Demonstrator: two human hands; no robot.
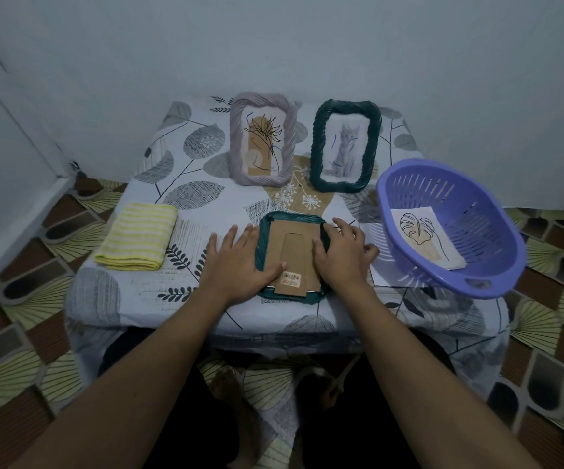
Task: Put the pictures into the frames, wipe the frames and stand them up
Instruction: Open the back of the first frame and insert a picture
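Frame (296,242) face down at the front of the table (186,164)

Folded cloth (137,240) lay left, untouched. Next the left hand (236,262) pressed flat on the cardboard back; the right hand (341,255) rested spread over the right rim. It looked light and rigid with a flimsy backing, so best lifted by both rims.

Pale wall (274,45); patterned tile floor (20,384); leaf-print tablecloth (172,292).

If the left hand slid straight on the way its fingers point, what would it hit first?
Probably the standing lilac frame, straight ahead of the left hand, though depth is hard to judge.
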